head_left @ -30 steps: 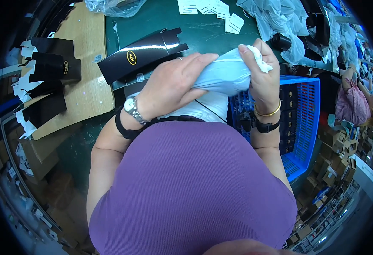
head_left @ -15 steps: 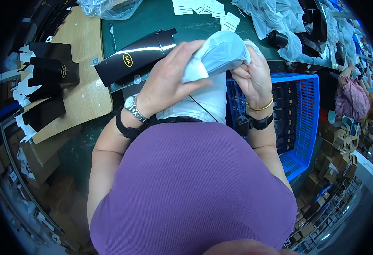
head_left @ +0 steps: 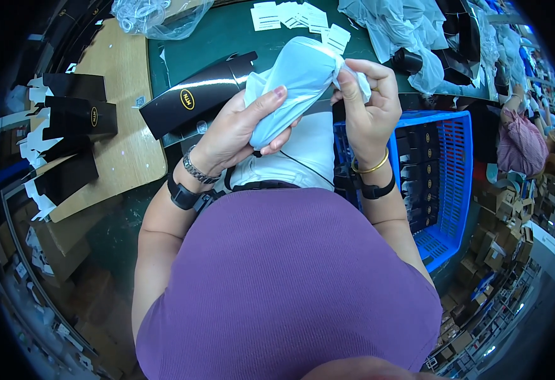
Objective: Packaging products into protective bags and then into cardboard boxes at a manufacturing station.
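A rounded, cylinder-like item wrapped in a pale translucent plastic bag (head_left: 302,71) is held tilted over my lap. My left hand (head_left: 232,126) is closed around its lower body, thumb on top and fingers underneath. At the other end, my right hand (head_left: 373,104) pinches the gathered plastic between thumb and fingers. What the wrapping contains cannot be made out. Just left of the bundle, a glossy black carton (head_left: 211,92) with a yellow oval mark lies slantwise at the table's edge.
Several black cartons with open white flaps (head_left: 81,117) stand on a wooden board (head_left: 132,120) at left. A blue crate (head_left: 461,177) on the right holds rows of black boxes. White cards (head_left: 313,18) and plastic-wrapped items (head_left: 394,25) lie on the green table (head_left: 227,31). Another person (head_left: 523,142) is far right.
The wrapped bundle has turned from end-on to lengthwise, slanting up to the right. My left hand has shifted down around its body, and my right hand now pinches the plastic near the upper end.
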Demonstrator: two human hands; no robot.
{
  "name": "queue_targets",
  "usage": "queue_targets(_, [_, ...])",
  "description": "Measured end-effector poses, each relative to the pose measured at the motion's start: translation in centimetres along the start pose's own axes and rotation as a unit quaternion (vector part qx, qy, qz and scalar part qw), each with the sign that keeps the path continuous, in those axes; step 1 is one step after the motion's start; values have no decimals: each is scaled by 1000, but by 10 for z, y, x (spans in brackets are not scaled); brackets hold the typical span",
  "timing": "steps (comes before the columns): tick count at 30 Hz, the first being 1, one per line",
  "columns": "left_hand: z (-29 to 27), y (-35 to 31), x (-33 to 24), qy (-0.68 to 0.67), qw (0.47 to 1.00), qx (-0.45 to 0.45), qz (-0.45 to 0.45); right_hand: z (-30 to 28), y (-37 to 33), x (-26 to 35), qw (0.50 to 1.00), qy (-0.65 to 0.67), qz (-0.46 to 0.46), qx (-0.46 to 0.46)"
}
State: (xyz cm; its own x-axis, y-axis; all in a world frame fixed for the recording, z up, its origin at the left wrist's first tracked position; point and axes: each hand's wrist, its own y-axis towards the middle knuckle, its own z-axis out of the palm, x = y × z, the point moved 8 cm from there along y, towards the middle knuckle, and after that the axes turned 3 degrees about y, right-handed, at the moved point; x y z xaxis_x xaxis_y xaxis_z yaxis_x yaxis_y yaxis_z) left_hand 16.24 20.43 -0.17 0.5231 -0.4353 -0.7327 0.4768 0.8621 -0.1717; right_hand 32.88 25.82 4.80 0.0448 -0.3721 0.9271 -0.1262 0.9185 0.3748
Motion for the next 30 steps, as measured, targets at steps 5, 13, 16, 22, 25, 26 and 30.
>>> queue_targets(5, [-2, 2, 4, 1, 1000, 7, 19, -5, 4, -5, 997, -69, -34, -9])
queue_targets(13, [2, 8, 14, -32, 994, -84, 54, 19, -14, -1, 995, -85, -39, 22])
queue_targets(16, [0, 5, 20, 2, 994, -96, 45, 36, -24, -8, 991, -97, -72, 61])
queue_targets(22, [-8, -1, 8, 330, 935, -71, 111, 37, -25, -29, 993, -56, 1, 108])
queue_targets(25, [-11, -3, 11, 442, 891, -76, -66, 33, -29, -45, 993, 41, 76, 80])
queue_targets(26, [-8, -6, 6, 445, 889, -74, -72, 32, -29, -49, 988, 83, 110, 72])
queue_targets(30, [-6, -14, -22, 484, 871, -73, -37, 16, -28, -61, 966, 175, 186, 32])
